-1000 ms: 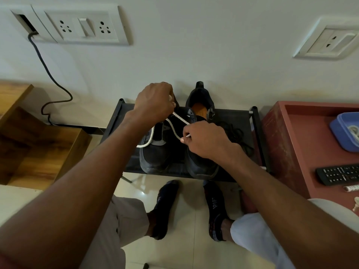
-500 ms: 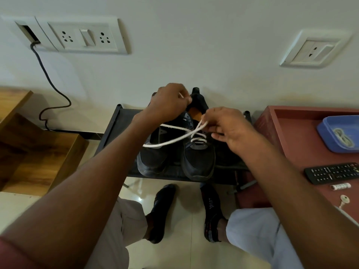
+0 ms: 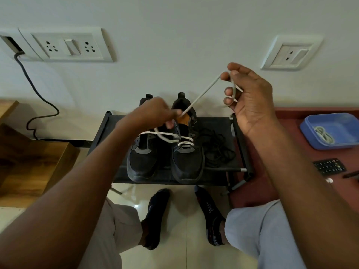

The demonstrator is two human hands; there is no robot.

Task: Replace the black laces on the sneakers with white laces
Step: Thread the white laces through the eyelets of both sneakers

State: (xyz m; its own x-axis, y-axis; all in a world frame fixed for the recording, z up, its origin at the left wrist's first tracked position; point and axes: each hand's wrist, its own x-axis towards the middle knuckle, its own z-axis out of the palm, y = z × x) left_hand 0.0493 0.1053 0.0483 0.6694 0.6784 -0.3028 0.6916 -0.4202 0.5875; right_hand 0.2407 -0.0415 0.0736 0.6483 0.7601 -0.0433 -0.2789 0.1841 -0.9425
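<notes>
Now lacing the right-hand sneaker [image 3: 186,156], which stands beside its mate [image 3: 142,158] on a low black rack [image 3: 217,121] against the wall. White lace [image 3: 202,94] crosses the lowest eyelets only, so the upper rows are judged not yet threaded.

Right hand [image 3: 250,94] raised up and to the right, fingers [image 3: 228,92] curled round the lace end, drawing one run taut. Left hand [image 3: 155,113] low over the shoe's throat, fingers pinching the lace where the taut run starts. A slack loop trails across the left sneaker.

Doing it well, as I judge it: pull along the line of the eyelet, not across it; keep the shoe pinned so it does not lift; even out both ends before the next crossing.

Orientation: both sneakers lie with long axis running from wall toward the person, toes nearest the person, heels at the wall. Taut lace runs diagonally, low-left to high-right.

Removed black laces [image 3: 215,150] lie heaped on the rack just right of the shoes.
</notes>
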